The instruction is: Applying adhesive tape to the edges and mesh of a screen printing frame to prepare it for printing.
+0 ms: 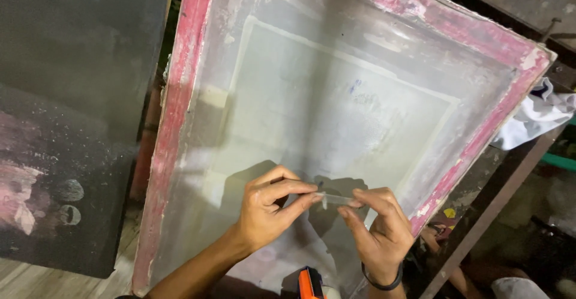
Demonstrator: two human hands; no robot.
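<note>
Your two hands pinch a short strip of clear tape over the near part of a screen-printing frame.

Nearest you, an orange-and-black object (310,284) pokes up at the bottom edge, between your wrists. Your left hand (270,206) and right hand (378,227), the latter with a dark band (382,283) at the wrist, each close thumb and fingers narrowly on one end of the strip of clear tape (337,199), held just above the mesh. Beyond lies the pale grey screen (336,101) in its worn red-pink frame (174,113), tilted rightward. To the left sits a dark speckled board (66,125); far right, a crumpled white cloth (537,116) rests beside the frame's corner.
</note>
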